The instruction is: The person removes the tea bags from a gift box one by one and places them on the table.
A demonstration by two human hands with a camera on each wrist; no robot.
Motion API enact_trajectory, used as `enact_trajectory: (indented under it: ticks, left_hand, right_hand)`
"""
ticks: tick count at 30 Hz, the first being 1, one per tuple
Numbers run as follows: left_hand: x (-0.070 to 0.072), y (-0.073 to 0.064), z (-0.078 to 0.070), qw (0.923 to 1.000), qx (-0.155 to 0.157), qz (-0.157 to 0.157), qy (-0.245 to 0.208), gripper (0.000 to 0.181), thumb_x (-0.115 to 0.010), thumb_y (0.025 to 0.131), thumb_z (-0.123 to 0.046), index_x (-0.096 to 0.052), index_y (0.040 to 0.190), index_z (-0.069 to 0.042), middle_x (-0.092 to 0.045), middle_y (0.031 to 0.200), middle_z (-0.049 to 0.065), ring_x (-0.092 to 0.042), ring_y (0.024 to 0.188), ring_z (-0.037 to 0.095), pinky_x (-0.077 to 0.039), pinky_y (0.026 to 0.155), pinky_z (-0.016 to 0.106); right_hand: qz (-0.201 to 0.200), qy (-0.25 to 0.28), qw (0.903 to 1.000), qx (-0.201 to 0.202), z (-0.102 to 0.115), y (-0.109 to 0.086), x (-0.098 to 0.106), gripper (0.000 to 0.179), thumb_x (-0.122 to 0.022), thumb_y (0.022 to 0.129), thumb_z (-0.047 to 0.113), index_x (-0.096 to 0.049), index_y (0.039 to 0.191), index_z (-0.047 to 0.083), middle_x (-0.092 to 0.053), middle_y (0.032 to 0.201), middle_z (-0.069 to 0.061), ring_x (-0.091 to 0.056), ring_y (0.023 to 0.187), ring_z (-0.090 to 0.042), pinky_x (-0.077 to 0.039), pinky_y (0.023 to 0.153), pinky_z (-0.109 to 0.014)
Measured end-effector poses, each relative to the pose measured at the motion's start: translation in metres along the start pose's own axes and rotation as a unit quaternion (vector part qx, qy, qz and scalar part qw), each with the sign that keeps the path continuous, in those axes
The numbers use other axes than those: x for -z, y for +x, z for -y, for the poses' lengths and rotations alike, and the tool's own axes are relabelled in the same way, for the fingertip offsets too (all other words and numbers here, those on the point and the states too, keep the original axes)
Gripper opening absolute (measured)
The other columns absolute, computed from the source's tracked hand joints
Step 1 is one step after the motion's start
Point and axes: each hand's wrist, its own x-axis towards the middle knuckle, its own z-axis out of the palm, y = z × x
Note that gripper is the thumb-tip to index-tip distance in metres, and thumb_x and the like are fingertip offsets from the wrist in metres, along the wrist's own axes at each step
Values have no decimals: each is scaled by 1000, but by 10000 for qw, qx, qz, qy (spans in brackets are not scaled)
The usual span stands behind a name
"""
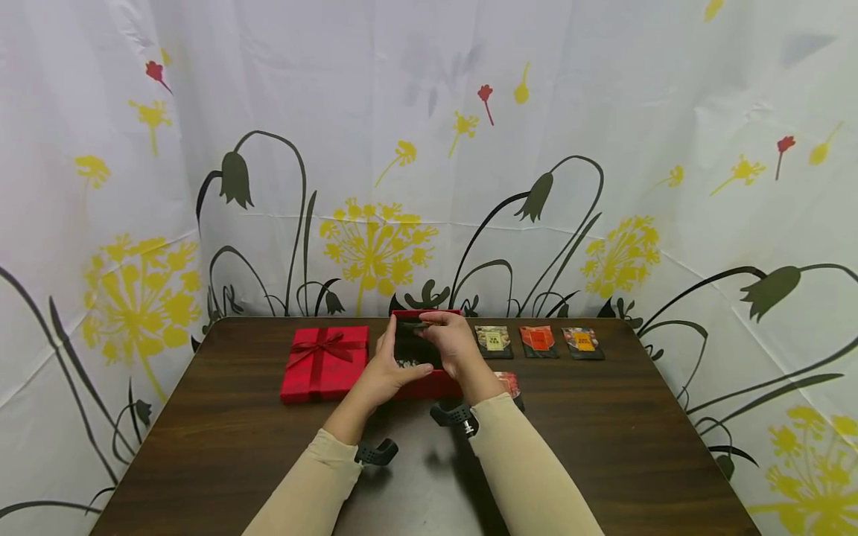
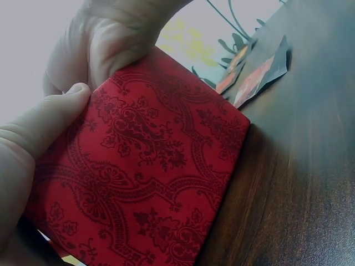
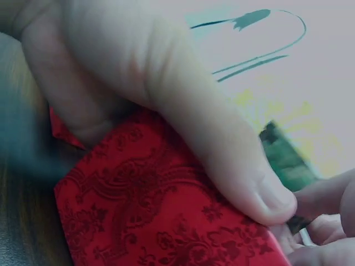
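A patterned red gift box (image 1: 429,386) stands open on the table, its inside dark with some white marks near the front. My left hand (image 1: 391,370) is at its left side, fingers extended upward and thumb on the near rim. Over the right part of the box, my right hand (image 1: 452,342) pinches a dark, flat packet (image 1: 415,327) between thumb and fingers. That packet shows green and black in the right wrist view, partly covered by fingers. In the left wrist view the left thumb (image 2: 69,100) lies at the box's top edge.
A red lid with a ribbon bow (image 1: 325,365) lies left of the box. Right of it stand a green-labelled packet (image 1: 494,342), a red packet (image 1: 538,342) and an orange-labelled packet (image 1: 582,343) in a row. Another red packet (image 1: 510,383) lies by the box's right side, partly behind the right wrist.
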Motion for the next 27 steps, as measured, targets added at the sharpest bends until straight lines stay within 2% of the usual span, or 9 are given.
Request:
enact_trajectory:
  ticks: [3, 8, 12, 15, 19, 22, 27]
  left_hand:
    - [0, 0, 0, 10000, 23, -5, 18, 133, -92, 88, -42, 7, 176, -34, 0, 183, 17, -9, 169, 47, -18, 130, 76]
    - [0, 0, -1, 10000, 9, 6, -6, 133, -92, 88, -43, 7, 176, -34, 0, 183, 17, -11, 168, 48, -20, 129, 76]
    - [1, -1, 0, 10000, -20, -33, -50, 134, -93, 87, -42, 7, 177, -30, -2, 183, 17, -17, 166, 48, -24, 130, 73]
    - [2, 0, 1, 10000, 27, -43, -44, 134, -92, 87, -40, 7, 177, -30, -5, 182, 18, -23, 163, 48, -27, 129, 71]
    - [3, 1, 2, 9999, 3, -78, -66, 133, -92, 87, -40, 6, 177, -30, -6, 181, 19, -24, 162, 47, -28, 129, 70]
    - [2, 2, 1, 9997, -74, -128, -181, 134, -94, 86, -40, 4, 177, -30, -6, 180, 20, -21, 162, 47, -25, 131, 69]
    - [0, 2, 1, 9996, -222, -117, -116, 134, -95, 84, -42, 2, 177, -34, -10, 178, 22, -25, 160, 48, -29, 129, 68]
  right_hand:
    - [-219, -175, 9993, 261, -2, -1, 0, 22, -66, 106, 3, -73, 126, -3, -70, 114, -8, -69, 96, -17, -59, 105, -43]
    - [-565, -270, 9961, 616, -3, -1, -2, 9, -71, 107, 16, -71, 107, 7, -62, 102, 2, -55, 102, -16, -47, 100, -40]
    - [-669, -24, 9948, 771, -4, -2, -5, 20, -70, 108, 20, -59, 93, 14, -53, 91, 3, -50, 92, -18, -44, 86, -35]
    - [-513, 129, 9951, 835, -5, -4, -7, 19, -68, 110, 22, -57, 96, 15, -50, 88, 4, -49, 86, -15, -43, 77, -29]
    - [-296, 171, 9925, 1176, -7, -9, -8, 15, -65, 112, 26, -60, 110, 12, -57, 89, 3, -55, 71, -12, -49, 62, -23]
    - [-238, 98, 9869, 1590, -9, -14, -9, 23, -67, 111, 30, -60, 121, 10, -62, 88, 2, -54, 55, -11, -49, 50, -23]
    - [-102, 71, 9797, 1999, -10, -26, -10, 38, -78, 104, 26, -54, 128, 10, -68, 88, -1, -58, 46, -11, -48, 39, -27]
